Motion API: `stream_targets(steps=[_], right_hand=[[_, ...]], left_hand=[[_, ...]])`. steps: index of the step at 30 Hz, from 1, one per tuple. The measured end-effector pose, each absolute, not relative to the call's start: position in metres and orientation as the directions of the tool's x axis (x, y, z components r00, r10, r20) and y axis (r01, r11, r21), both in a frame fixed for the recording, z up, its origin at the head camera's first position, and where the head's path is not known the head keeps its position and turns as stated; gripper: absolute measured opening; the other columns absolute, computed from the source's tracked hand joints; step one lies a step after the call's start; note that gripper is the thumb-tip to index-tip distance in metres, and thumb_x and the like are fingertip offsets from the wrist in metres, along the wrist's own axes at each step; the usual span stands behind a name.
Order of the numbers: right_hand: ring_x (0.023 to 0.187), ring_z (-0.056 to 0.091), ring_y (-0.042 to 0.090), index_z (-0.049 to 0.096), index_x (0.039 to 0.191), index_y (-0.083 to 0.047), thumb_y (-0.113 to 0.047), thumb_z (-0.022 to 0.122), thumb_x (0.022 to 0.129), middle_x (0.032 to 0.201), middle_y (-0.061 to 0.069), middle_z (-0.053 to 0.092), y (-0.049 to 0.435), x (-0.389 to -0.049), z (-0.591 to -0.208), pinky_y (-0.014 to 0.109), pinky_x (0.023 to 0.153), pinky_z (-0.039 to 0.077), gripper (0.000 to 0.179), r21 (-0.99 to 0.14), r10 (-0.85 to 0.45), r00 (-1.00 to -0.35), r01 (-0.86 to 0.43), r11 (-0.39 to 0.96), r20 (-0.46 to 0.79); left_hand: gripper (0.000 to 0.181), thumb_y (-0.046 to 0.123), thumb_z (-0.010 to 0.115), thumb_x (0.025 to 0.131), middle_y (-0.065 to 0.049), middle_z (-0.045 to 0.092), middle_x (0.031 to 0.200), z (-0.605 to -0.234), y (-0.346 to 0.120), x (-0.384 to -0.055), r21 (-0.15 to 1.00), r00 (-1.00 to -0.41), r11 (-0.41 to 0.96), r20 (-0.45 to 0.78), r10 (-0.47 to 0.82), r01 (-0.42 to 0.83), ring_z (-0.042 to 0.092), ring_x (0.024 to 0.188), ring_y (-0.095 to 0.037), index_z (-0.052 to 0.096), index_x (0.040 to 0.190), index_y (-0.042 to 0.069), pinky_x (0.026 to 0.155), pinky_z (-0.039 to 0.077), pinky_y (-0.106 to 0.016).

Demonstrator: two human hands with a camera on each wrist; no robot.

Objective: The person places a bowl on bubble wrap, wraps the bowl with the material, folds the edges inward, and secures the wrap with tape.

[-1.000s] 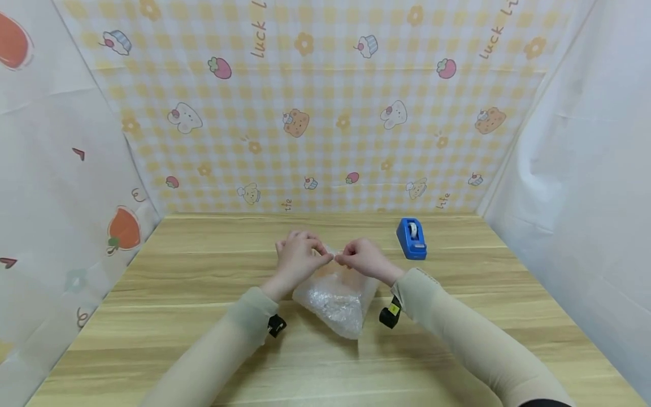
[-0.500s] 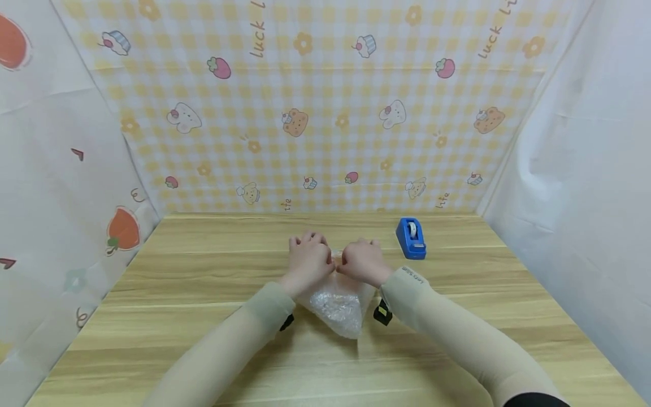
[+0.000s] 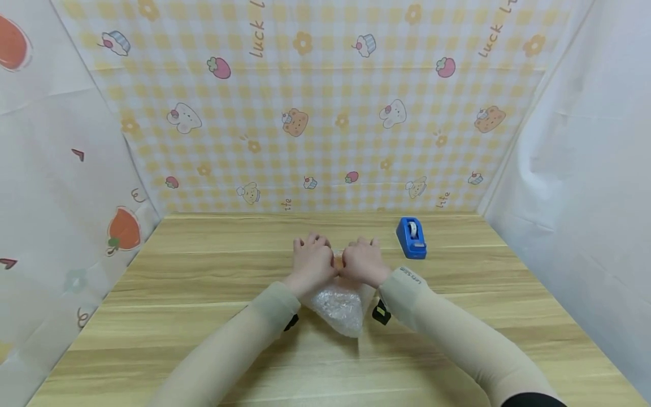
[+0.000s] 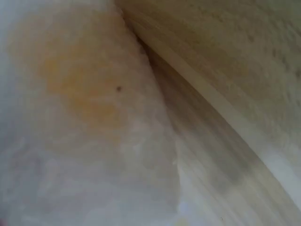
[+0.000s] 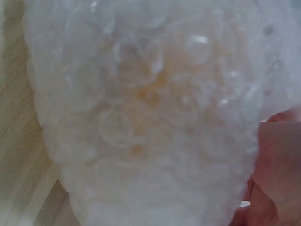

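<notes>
A bubble-wrapped parcel (image 3: 338, 308) lies on the wooden table, with something orange showing faintly through its layers. At its far end my left hand (image 3: 312, 261) and right hand (image 3: 364, 262) meet it from either side, knuckles up and fingers curled down over the wrap, thumbs close together. Their fingertips are mostly hidden in the head view. The left wrist view is filled by the cloudy wrap (image 4: 84, 150) with a yellow-orange patch beneath. In the right wrist view, the bubbles (image 5: 155, 113) are close up, with fingers (image 5: 282, 174) at the right edge.
A blue tape dispenser (image 3: 411, 238) with a roll of tape stands at the back right of the wooden table (image 3: 213, 249). Behind it hangs a yellow checked cloth (image 3: 325, 147); pale cloths hang at both sides.
The hands, earlier pinching close together above the parcel's far end, have come down onto it, the left shifting right and its fingers curling over the wrap. The dispenser stays put.
</notes>
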State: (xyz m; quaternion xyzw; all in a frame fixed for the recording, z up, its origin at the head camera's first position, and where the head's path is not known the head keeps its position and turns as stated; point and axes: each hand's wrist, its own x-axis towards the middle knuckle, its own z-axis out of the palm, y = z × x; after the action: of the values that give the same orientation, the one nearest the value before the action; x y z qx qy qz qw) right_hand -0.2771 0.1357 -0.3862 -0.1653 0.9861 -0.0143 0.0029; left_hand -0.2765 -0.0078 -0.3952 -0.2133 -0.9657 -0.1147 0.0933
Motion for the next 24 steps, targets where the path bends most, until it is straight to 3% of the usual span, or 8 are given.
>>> stream_targets(steps=[5,10,12,14,17,24], right_hand=[[0.081,0.042,0.020,0.056,0.058,-0.019,-0.039,0.069,0.082,0.074,-0.002,0.051,0.134,-0.279,-0.390,0.047,0.081,0.028,0.034,0.002,-0.317,-0.948,-0.317,0.948,-0.008],[0.090,0.049,0.023,0.056,0.060,-0.019,-0.043,0.070,0.082,0.080,-0.001,0.055,0.133,-0.278,-0.392,0.059,0.095,0.032,0.035,-0.008,-0.318,-0.948,-0.318,0.948,0.007],[0.087,0.052,0.024,0.056,0.060,-0.019,-0.040,0.072,0.081,0.081,0.000,0.055,0.133,-0.277,-0.393,0.057,0.089,0.041,0.034,-0.035,-0.329,-0.944,-0.329,0.944,0.010],[0.080,0.053,0.022,0.056,0.060,-0.018,-0.034,0.074,0.080,0.079,0.001,0.055,0.133,-0.277,-0.395,0.047,0.075,0.050,0.032,-0.058,-0.346,-0.938,-0.346,0.936,0.018],[0.069,0.050,0.018,0.055,0.059,-0.016,-0.026,0.074,0.079,0.075,0.000,0.052,0.133,-0.276,-0.396,0.034,0.054,0.048,0.030,-0.076,-0.366,-0.930,-0.368,0.927,0.035],[0.064,0.049,0.017,0.057,0.062,-0.015,-0.020,0.071,0.079,0.073,0.000,0.050,0.133,-0.277,-0.400,0.036,0.051,0.049,0.022,-0.044,-0.382,-0.920,-0.387,0.921,0.084]], left_hand=[[0.032,0.031,0.073,0.080,0.005,0.059,0.102,-0.395,-0.004,-0.276,0.160,-0.904,0.897,0.194,0.380,0.411,0.043,0.112,-0.021,0.057,0.053,0.022,0.093,0.025,-0.051],[0.028,0.029,0.073,0.080,0.003,0.062,0.106,-0.398,0.000,-0.279,0.138,-0.904,0.900,0.179,0.388,0.413,0.043,0.117,-0.022,0.061,0.056,0.021,0.096,0.025,-0.053],[0.027,0.029,0.071,0.080,0.003,0.063,0.107,-0.401,0.001,-0.280,0.126,-0.903,0.901,0.179,0.392,0.416,0.044,0.118,-0.023,0.061,0.057,0.020,0.096,0.025,-0.054],[0.025,0.028,0.070,0.081,0.003,0.063,0.108,-0.404,0.003,-0.282,0.117,-0.903,0.903,0.178,0.390,0.413,0.044,0.118,-0.023,0.062,0.058,0.020,0.097,0.025,-0.054],[0.025,0.028,0.067,0.083,0.002,0.063,0.107,-0.408,0.004,-0.283,0.108,-0.904,0.906,0.179,0.388,0.410,0.045,0.118,-0.023,0.062,0.060,0.019,0.098,0.025,-0.055],[0.025,0.029,0.066,0.084,0.001,0.062,0.103,-0.411,0.006,-0.281,0.059,-0.897,0.905,0.180,0.405,0.420,0.046,0.114,-0.023,0.062,0.061,0.018,0.099,0.026,-0.057]])
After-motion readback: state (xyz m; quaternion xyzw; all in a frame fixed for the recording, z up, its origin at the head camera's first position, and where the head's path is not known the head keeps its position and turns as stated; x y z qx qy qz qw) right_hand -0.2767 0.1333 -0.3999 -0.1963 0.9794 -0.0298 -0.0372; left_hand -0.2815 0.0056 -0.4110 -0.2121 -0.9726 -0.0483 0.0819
